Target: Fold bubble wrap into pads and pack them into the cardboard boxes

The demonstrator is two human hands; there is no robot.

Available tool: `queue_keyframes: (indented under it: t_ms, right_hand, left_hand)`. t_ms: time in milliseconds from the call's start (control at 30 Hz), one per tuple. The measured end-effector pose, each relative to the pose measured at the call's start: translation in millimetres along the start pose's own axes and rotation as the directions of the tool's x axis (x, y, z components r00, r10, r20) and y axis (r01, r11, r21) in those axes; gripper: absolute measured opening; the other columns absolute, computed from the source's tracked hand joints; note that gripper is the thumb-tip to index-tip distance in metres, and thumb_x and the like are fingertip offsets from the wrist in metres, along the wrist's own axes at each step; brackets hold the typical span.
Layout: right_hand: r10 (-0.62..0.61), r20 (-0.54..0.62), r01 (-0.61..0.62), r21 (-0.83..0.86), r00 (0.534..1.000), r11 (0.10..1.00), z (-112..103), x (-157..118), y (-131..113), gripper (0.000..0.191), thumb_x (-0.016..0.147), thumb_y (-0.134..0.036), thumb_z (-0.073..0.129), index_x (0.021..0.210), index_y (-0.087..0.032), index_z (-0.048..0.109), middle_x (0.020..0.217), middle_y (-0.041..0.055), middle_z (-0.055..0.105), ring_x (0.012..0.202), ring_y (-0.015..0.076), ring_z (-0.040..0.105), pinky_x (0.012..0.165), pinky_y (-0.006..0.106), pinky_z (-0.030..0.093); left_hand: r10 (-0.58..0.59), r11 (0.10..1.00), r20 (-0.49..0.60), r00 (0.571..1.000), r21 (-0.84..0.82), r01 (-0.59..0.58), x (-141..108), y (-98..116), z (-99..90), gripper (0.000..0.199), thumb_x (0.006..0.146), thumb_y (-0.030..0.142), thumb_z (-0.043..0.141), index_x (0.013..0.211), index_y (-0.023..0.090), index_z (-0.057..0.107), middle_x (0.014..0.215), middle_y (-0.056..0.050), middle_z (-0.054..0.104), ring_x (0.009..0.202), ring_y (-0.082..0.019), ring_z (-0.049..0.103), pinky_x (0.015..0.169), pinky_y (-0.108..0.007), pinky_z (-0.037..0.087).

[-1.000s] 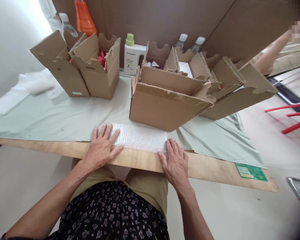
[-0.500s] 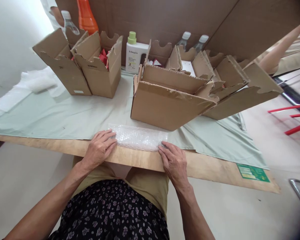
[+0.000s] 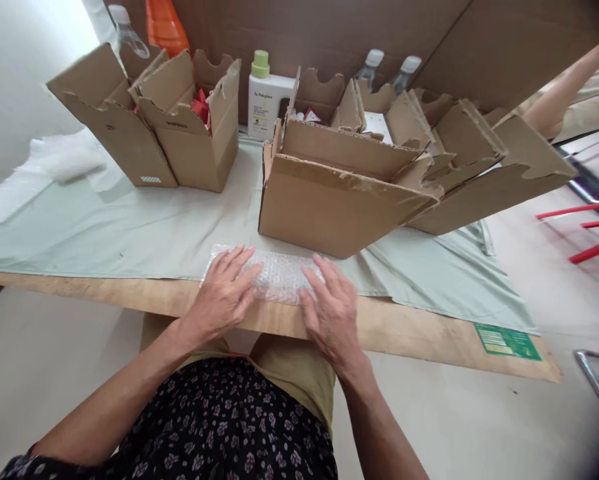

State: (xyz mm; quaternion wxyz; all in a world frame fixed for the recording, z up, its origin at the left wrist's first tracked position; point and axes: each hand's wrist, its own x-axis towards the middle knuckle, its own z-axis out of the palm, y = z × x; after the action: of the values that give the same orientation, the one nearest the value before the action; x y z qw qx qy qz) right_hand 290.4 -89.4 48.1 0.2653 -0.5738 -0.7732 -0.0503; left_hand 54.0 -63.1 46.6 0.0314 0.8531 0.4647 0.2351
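Plywood table [image 3: 429, 325], partly under pale-green cloth [image 3: 204, 217], bears open-topped brown cardboard boxes [image 3: 324, 207]. Before them a clear, rectangular bubble-wrap sheet [image 3: 280, 277] already lies flat; smoothing it seems unfinished (any contents I cannot tell). Bare left hand [image 3: 222, 295] and right hand [image 3: 332, 312] rest on its ends, fingers spread, clamped on nothing.

On the bottle [image 3: 265, 110] one word can be read, it seems to be "Babycare"; the smaller lines below are not clear. The green label [image 3: 508, 342] and one box [image 3: 196, 157] also carry print, too small for reading.
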Motion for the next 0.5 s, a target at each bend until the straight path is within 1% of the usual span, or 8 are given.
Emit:
queue_keyframes:
  t_ms: [67,100,167,200,267,333,400,500]
  right_hand:
    - [-0.06,0.142,0.057,0.021,0.988,0.998,13.7,16.0,-12.4,0.045,0.107,-0.029,0.042,0.15,-0.021,0.056,0.163,0.0106,0.048,0.151,0.0276,0.043,0.117,0.046,0.041]
    - [-0.072,0.217,0.067,0.031,0.973,0.997,20.7,22.2,-15.3,0.048,0.107,-0.03,0.041,0.153,-0.019,0.052,0.164,0.0113,0.047,0.152,0.028,0.041,0.119,0.047,0.04]
    - [-0.072,0.333,0.064,0.037,0.94,0.997,31.4,28.3,-14.0,0.052,0.108,-0.035,0.04,0.155,-0.015,0.05,0.162,0.0131,0.049,0.152,0.0296,0.041,0.121,0.049,0.038]
    - [-0.065,0.361,0.058,0.03,0.93,0.998,34.0,27.9,-10.2,0.054,0.108,-0.038,0.04,0.155,-0.013,0.05,0.161,0.0141,0.049,0.152,0.0308,0.041,0.123,0.051,0.036]
    - [-0.043,0.366,0.047,-0.001,0.93,0.999,33.7,21.1,1.0,0.059,0.108,-0.045,0.04,0.156,-0.011,0.049,0.163,0.0153,0.047,0.153,0.0328,0.039,0.125,0.053,0.032]
    - [-0.014,0.34,0.031,-0.043,0.94,0.999,28.5,10.2,13.0,0.062,0.108,-0.049,0.04,0.158,-0.013,0.046,0.165,0.0154,0.044,0.154,0.0335,0.037,0.125,0.054,0.03]
    - [0.022,0.313,0.003,-0.08,0.95,0.997,22.2,-0.9,23.3,0.061,0.108,-0.05,0.039,0.159,-0.016,0.045,0.165,0.0146,0.045,0.154,0.0331,0.038,0.124,0.054,0.03]
    - [0.108,0.246,-0.08,-0.119,0.963,0.99,16.2,-13.5,37.2,0.056,0.109,-0.049,0.036,0.154,-0.02,0.051,0.162,0.013,0.049,0.152,0.0326,0.041,0.121,0.054,0.033]
  left_hand:
    - [0.019,0.999,0.122,0.992,0.033,-0.024,14.2,8.5,11.1,0.045,0.102,0.02,0.045,0.145,0.016,0.058,0.161,-0.016,0.05,0.154,-0.033,0.042,0.125,-0.056,0.035]
    - [0.019,0.998,0.18,0.984,0.049,-0.029,19.3,10.0,16.6,0.048,0.101,0.02,0.045,0.148,0.014,0.055,0.162,-0.018,0.05,0.154,-0.034,0.041,0.125,-0.057,0.034]
    - [-0.003,0.997,0.257,0.967,0.081,-0.019,23.7,7.3,24.4,0.052,0.102,0.026,0.047,0.153,0.014,0.051,0.163,-0.019,0.048,0.155,-0.037,0.04,0.125,-0.06,0.032]
    - [-0.024,0.995,0.268,0.963,0.1,-0.003,23.0,3.7,26.3,0.053,0.103,0.033,0.05,0.154,0.016,0.05,0.164,-0.019,0.046,0.155,-0.039,0.039,0.126,-0.062,0.03]
    - [-0.084,0.988,0.245,0.966,0.145,0.049,17.5,-5.2,25.9,0.06,0.102,0.048,0.054,0.155,0.019,0.05,0.167,-0.02,0.041,0.156,-0.042,0.035,0.126,-0.065,0.027]
    - [-0.148,0.977,0.206,0.967,0.185,0.11,10.3,-13.0,22.5,0.069,0.099,0.058,0.057,0.155,0.02,0.049,0.168,-0.022,0.038,0.157,-0.045,0.033,0.126,-0.066,0.024]
    - [-0.184,0.968,0.186,0.965,0.203,0.146,5.2,-17.4,19.0,0.072,0.098,0.062,0.057,0.156,0.021,0.048,0.168,-0.022,0.037,0.157,-0.046,0.031,0.125,-0.067,0.024]
    - [-0.197,0.968,0.179,0.964,0.189,0.163,2.4,-20.0,15.9,0.067,0.099,0.058,0.056,0.155,0.021,0.049,0.168,-0.021,0.038,0.156,-0.047,0.031,0.124,-0.068,0.024]
